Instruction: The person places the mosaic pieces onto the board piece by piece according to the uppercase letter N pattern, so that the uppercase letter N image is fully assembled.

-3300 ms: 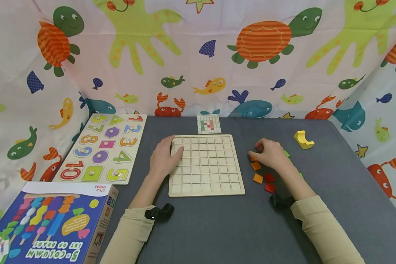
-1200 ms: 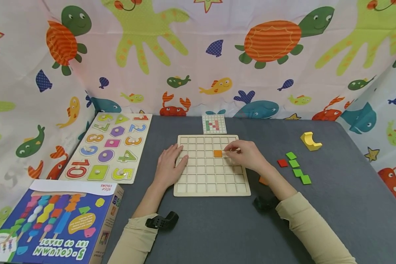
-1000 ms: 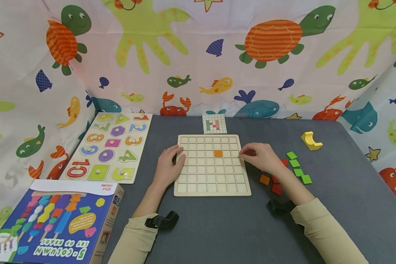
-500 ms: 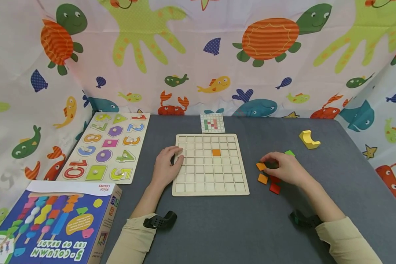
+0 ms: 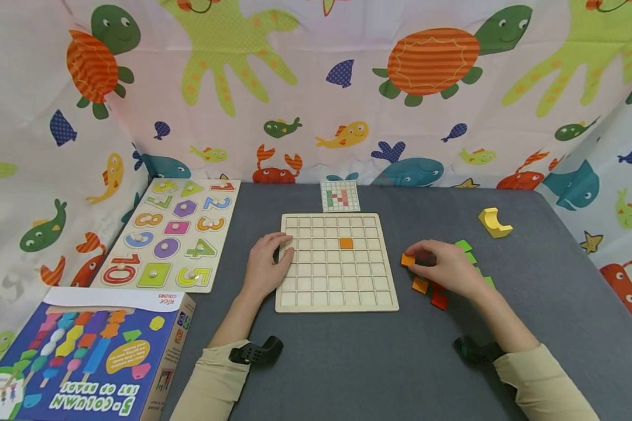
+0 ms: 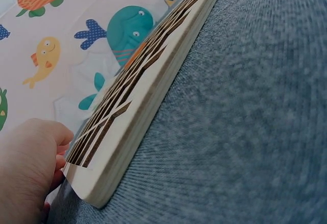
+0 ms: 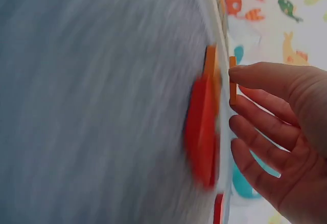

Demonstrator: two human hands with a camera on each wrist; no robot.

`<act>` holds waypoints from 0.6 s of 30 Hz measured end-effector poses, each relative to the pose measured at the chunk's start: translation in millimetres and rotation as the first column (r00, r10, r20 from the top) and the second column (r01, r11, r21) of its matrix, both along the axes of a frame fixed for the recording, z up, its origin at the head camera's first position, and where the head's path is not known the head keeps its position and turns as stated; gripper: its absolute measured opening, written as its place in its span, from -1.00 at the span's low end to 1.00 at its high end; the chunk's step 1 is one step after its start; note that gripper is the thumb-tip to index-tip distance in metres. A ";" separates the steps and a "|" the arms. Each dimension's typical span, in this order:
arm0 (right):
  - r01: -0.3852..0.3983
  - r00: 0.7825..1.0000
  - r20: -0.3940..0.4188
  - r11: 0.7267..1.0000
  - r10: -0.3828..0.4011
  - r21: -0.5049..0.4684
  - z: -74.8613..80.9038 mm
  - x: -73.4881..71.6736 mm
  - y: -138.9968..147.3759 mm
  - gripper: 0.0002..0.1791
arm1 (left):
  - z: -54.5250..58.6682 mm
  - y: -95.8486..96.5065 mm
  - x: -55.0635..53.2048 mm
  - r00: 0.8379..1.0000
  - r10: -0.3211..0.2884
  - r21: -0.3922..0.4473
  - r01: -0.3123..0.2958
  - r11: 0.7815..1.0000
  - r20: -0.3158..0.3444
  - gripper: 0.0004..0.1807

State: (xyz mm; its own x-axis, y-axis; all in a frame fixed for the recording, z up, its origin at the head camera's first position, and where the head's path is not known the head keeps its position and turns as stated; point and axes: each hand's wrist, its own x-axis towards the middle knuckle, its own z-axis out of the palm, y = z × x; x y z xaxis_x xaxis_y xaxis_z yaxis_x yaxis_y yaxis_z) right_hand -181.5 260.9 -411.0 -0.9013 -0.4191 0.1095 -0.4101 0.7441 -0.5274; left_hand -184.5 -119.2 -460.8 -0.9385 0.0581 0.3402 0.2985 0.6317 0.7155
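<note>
A wooden grid board (image 5: 337,310) lies on the dark cloth, with one orange tile (image 5: 346,243) in a cell of its upper half. My left hand (image 5: 265,263) rests at the board's left edge, thumb and index finger lying over the rim; in the left wrist view the hand (image 6: 30,168) is at the board's corner. Right of the board, my right hand (image 5: 447,266) pinches a second orange tile (image 5: 407,260) between thumb and fingertip. The right wrist view shows this tile (image 7: 233,81) edge-on, raised above the loose tiles, with the other fingers loosely bent.
Another orange tile (image 5: 420,285), red tiles (image 5: 439,301) and green tiles (image 5: 463,245) lie under and around the right hand. A pattern card (image 5: 339,196) is behind the board, a yellow arch block (image 5: 495,223) at far right. A number puzzle (image 5: 163,234) and a box (image 5: 84,356) stand left.
My right hand placed an orange tile in the board, drew back to the right, and took another orange tile, which has moved slightly left and up. The left hand stays at the board's edge.
</note>
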 end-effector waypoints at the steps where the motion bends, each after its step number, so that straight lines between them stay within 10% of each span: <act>1: -0.001 1.000 0.000 1.000 0.001 -0.005 0.2 -0.9 -4.8 -0.71 | 0.1 0.1 0.1 1.000 0.000 -0.002 0.000 1.000 -0.001 -0.67; 18: -0.138 0.989 0.034 0.983 0.143 -0.120 -3.0 -22.3 -94.7 -0.84 | 1.9 0.4 2.2 0.999 -0.012 -0.049 0.011 0.999 -0.030 -0.65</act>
